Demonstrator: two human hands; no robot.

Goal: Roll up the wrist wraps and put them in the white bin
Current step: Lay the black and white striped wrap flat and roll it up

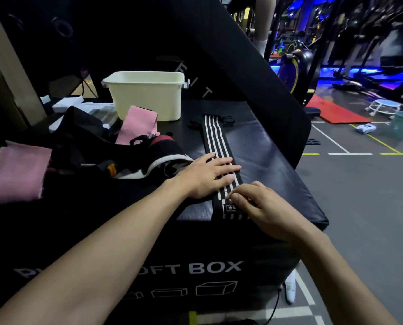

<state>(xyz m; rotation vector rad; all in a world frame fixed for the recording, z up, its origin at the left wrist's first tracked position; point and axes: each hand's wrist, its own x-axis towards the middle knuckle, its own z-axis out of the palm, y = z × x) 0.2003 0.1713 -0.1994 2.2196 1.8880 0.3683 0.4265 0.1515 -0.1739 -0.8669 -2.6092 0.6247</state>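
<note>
A: Wrap [215, 141] is lying flat at frame centre; left hand [205, 175] is pressing it open-palmed, anchoring it.
B: Right hand [259, 202] is pinching the near end, apparently starting the roll. Bin [146, 95] is waiting, upper left.

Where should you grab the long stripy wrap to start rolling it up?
Probably the near end of the striped wrap, by the little star label. It lies flat and straight along the box top, so a grip from your side lets it roll away toward the white bin. The right hand is already there; the left hand presses it flat.
</note>
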